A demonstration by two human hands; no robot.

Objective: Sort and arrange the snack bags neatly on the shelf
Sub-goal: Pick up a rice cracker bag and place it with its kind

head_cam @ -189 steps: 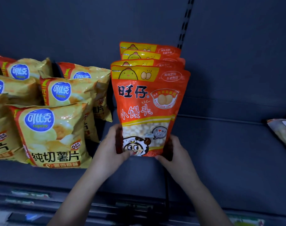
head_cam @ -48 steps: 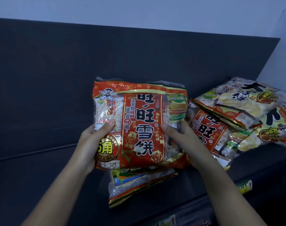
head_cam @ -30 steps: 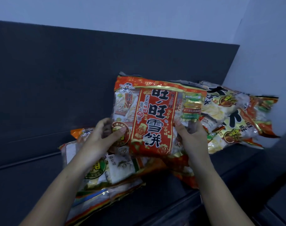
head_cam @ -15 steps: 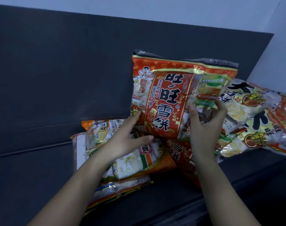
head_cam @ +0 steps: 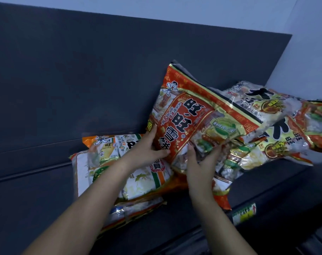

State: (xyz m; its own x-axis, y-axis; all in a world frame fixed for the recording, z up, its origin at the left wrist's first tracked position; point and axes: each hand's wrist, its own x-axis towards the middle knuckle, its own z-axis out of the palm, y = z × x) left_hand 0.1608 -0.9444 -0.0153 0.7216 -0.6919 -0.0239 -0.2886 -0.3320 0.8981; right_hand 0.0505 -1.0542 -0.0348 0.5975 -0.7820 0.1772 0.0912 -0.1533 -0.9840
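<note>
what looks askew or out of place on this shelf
The red rice cracker bag, gripped by the left hand and right hand, is tilted, its top edge slanting down right over the clear bags with black lettering. Left of it, orange-and-white bags lie flat in a skewed stack.

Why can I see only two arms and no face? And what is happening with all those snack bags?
The picture comes from a camera worn on a person's head, looking forward and down, so you see only their own arms. There is no robot, just two bare hands. The left hand and the right hand both grip the lower end of a red rice cracker bag, which is tilted to the right. Beside it, orange and white snack bags lie flat on the dark shelf. On the right is a pile of clear bags with big black characters. A small price label sits on the shelf's front edge.
</note>
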